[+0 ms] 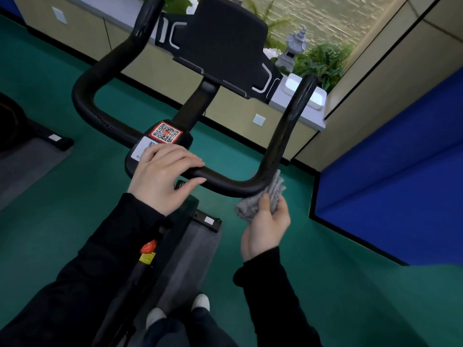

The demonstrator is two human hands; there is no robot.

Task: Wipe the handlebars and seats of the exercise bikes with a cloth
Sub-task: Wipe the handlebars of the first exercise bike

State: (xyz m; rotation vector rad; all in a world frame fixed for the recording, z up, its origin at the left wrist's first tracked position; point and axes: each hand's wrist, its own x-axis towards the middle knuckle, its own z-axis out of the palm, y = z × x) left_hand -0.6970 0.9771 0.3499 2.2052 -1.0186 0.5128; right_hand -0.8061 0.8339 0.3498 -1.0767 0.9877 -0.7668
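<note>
The cloth [269,194], seemingly soft and light, is bunched in the right grip [266,229] clamped round it at the stiff handlebar's [225,184] near right bend, while the left grip [162,176] lies unclenched mid-bar.

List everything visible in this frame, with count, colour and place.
handlebar: one, black, centre of frame
console: one, black, above the handlebar
QR sticker: one, red and white, on handlebar centre
cloth: one, grey, against handlebar's right bend
knob: one, red, below the handlebar
mat: one, grey, on green floor
stone lantern: one, grey, behind, among plants
tray: one, white, on right ledge
shoes: two, white, bottom of frame
left hand: one, rests on handlebar centre
right hand: one, holds the cloth
</note>
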